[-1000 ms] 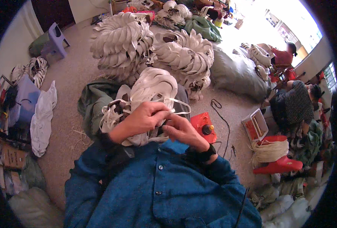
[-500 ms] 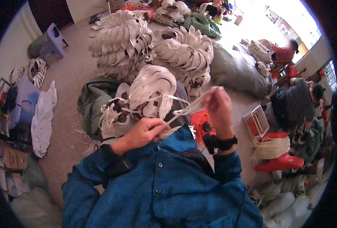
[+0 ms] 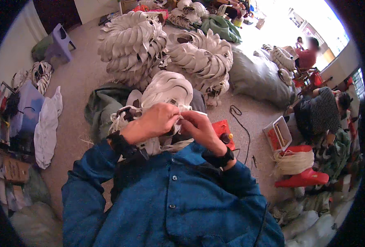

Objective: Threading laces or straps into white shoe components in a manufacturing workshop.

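Observation:
In front of my chest lies a white shoe upper [image 3: 170,87], its rounded end pointing away from me. My left hand [image 3: 154,120] and my right hand [image 3: 202,129] meet over its near part. Their fingertips are pinched together on a thin white shoelace [image 3: 180,119], mostly covered by the fingers. More white uppers [image 3: 122,119] with dark linings and loose laces are bunched just left of my left hand, partly behind it. Green cloth [image 3: 101,105] lies beyond them.
Tall stacks of white uppers [image 3: 133,45] stand ahead. A big grey sack [image 3: 258,78] lies right of them. Nearer on the right are a red box [image 3: 220,127], a black cord [image 3: 246,131], a white bin [image 3: 282,126] and a red stool [image 3: 303,178]. A person in stripes [image 3: 324,108] sits beyond.
My right hand has come down and left from the raised, stretched lace to meet my left hand. My left hand has moved up and forward over the upper. The black cord has come into sight.

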`<state>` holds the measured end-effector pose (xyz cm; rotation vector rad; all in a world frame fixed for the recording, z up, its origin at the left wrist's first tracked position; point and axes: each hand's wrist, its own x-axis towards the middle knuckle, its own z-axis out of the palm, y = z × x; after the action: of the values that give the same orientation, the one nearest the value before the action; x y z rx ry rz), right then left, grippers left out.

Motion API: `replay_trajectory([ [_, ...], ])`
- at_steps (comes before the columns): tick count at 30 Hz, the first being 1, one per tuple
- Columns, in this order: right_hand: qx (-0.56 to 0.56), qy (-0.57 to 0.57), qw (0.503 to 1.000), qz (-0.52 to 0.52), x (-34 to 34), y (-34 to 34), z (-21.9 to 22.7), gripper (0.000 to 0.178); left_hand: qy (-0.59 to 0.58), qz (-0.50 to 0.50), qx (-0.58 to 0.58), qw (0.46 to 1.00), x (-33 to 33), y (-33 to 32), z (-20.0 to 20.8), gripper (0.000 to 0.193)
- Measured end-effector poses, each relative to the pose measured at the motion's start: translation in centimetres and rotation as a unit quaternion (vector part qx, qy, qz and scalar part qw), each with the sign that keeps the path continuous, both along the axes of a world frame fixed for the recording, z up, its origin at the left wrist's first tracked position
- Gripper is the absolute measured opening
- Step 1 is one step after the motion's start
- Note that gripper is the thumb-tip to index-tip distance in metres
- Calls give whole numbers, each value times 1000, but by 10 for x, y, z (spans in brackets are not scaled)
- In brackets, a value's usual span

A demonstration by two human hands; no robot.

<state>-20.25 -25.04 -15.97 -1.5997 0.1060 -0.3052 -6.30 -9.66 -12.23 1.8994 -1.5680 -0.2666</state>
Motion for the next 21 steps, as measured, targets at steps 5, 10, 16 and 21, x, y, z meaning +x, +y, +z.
replay_trajectory([
  [5,-186,41,981,-17,-5,-24,-11,11,-22,29,-6,999,21,16,3,14],
  [10,-323,-10,944,-70,2,-16,-16,21,-51,58,-8,997,20,15,-12,13],
  [16,-36,-16,999,-38,25,9,-9,15,-92,29,-3,995,9,-2,2,13],
  [21,-108,42,993,-25,24,3,-10,9,-102,37,5,994,17,0,-1,13],
])
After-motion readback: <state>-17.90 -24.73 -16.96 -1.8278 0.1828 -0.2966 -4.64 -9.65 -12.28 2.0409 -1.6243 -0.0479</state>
